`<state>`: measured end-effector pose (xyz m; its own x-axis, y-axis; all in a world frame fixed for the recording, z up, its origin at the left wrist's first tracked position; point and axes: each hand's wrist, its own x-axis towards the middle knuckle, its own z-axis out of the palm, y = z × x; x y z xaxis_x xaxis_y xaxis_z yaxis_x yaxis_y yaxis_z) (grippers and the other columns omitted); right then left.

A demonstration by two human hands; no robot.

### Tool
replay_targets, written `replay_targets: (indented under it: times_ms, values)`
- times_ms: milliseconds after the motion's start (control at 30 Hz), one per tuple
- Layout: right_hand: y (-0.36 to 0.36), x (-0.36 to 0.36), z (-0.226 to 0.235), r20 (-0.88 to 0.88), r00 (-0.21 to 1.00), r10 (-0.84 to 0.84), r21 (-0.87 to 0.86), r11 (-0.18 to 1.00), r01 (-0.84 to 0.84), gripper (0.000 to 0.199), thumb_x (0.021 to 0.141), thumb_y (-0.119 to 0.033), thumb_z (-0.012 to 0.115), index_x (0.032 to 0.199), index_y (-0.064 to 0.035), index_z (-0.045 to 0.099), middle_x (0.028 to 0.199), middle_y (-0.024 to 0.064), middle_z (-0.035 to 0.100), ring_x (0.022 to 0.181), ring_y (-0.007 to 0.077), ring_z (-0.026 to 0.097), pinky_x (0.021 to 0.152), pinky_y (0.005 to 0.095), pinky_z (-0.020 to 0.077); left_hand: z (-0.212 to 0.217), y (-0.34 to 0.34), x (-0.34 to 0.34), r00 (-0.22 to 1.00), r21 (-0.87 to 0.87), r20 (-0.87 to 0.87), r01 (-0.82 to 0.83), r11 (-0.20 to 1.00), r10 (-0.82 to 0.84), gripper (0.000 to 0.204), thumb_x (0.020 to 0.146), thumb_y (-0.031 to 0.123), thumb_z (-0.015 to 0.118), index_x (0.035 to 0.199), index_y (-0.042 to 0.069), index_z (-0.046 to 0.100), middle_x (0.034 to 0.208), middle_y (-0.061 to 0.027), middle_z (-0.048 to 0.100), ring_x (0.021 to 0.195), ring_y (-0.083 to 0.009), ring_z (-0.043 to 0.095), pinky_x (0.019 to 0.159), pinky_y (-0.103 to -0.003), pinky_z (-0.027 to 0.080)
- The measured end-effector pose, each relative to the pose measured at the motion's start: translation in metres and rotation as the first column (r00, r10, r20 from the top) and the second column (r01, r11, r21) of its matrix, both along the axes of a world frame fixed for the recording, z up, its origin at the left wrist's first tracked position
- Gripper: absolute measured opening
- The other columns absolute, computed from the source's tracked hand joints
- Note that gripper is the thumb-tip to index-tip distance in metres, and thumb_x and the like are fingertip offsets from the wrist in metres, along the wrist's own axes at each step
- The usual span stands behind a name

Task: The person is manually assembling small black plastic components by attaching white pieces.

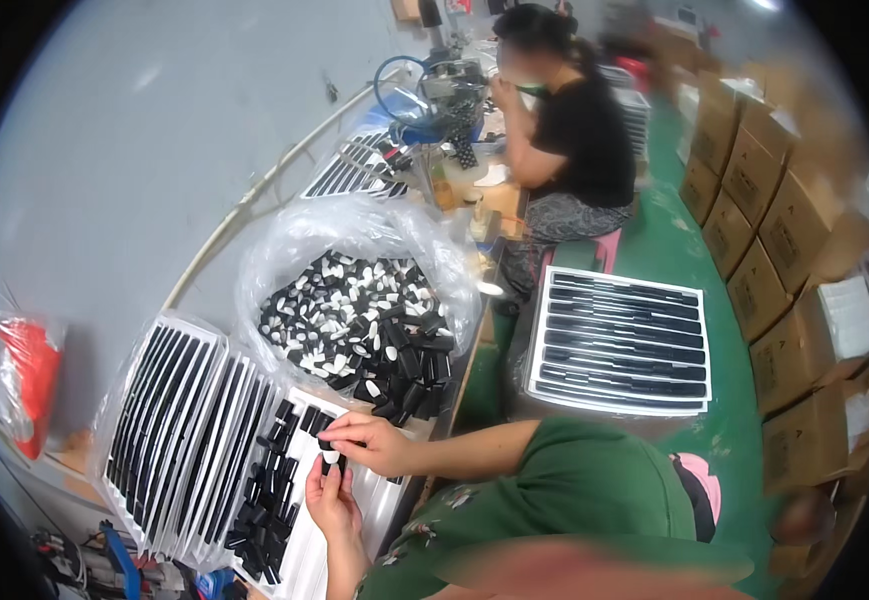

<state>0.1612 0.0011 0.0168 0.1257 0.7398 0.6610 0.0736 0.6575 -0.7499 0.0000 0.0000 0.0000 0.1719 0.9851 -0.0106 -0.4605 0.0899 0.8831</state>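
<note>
My left hand [333, 507] is raised over a white tray [306, 545], its fingers closed on a small black piece with a white end [330, 457]. From the right, my right hand [379, 446] meets it, with thumb and fingers pinched at the top of the same piece. Whether the white end is a separate part I cannot tell. Loose black pieces [266, 500] lie in the tray beside my left hand. Just beyond my hands, a clear plastic bag [354, 220] stands open, full of black and white pieces [354, 310].
Upright trays of black strips [164, 430] stand at the left. Another filled tray [619, 340] lies to the right, past the table edge. Farther back, a seated person in black [584, 130] works near a machine [454, 95]. Cardboard boxes [764, 235] are stacked at the right.
</note>
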Motion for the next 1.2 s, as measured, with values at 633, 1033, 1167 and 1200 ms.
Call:
replay_targets:
  times_ms: [633, 1033, 1167, 1200]
  values:
    - [-0.002, 0.003, 0.011, 0.485, 0.868, 0.106, -0.03, 0.994, -0.105, 0.067, 0.068, -0.014, 0.075, 0.128, -0.0017, 0.046, 0.123, 0.015, 0.048, 0.108, 0.0258, 0.053, 0.089, 0.0334, 0.0443, 0.006, -0.019, -0.003, 0.979, -0.166, 0.17, -0.08, 0.983, 0.108, 0.025, 0.08, -0.004, 0.062, 0.102, -0.004, 0.05, 0.099, -0.0136, 0.06, 0.086, -0.0181, 0.061, 0.076, -0.028, 0.05]
    - [0.005, -0.016, -0.025, 0.629, 0.774, 0.067, -0.046, 0.998, -0.049, 0.062, 0.053, -0.013, 0.078, 0.11, -0.0065, 0.054, 0.102, 0.0101, 0.057, 0.099, 0.0303, 0.054, 0.088, 0.0389, 0.0427, -0.011, -0.036, -0.008, 1.0, -0.34, 0.027, 0.005, 0.941, 0.005, 0.024, 0.081, 0.001, 0.065, 0.101, -0.002, 0.052, 0.094, -0.0091, 0.061, 0.083, -0.0139, 0.059, 0.075, -0.026, 0.05]
    - [0.015, 0.0, -0.004, 0.551, 0.804, 0.224, -0.222, 0.968, -0.118, 0.057, 0.055, -0.021, 0.08, 0.105, -0.0069, 0.057, 0.095, 0.0089, 0.059, 0.092, 0.0279, 0.056, 0.084, 0.0421, 0.0416, -0.032, -0.031, -0.02, 0.978, -0.301, -0.201, -0.116, 0.947, 0.057, 0.024, 0.079, 0.005, 0.069, 0.1, -0.001, 0.059, 0.091, -0.0063, 0.065, 0.08, -0.0113, 0.059, 0.073, -0.024, 0.048]
    - [0.021, 0.014, -0.006, 0.643, 0.765, 0.029, -0.163, 0.982, 0.099, 0.053, 0.058, -0.024, 0.079, 0.104, -0.0076, 0.057, 0.095, 0.0088, 0.059, 0.092, 0.0275, 0.056, 0.081, 0.0422, 0.0414, -0.031, -0.028, -0.03, 0.946, -0.261, -0.315, -0.17, 0.95, 0.083, 0.025, 0.08, 0.003, 0.067, 0.103, -0.001, 0.058, 0.092, -0.0058, 0.064, 0.08, -0.0111, 0.059, 0.072, -0.023, 0.048]
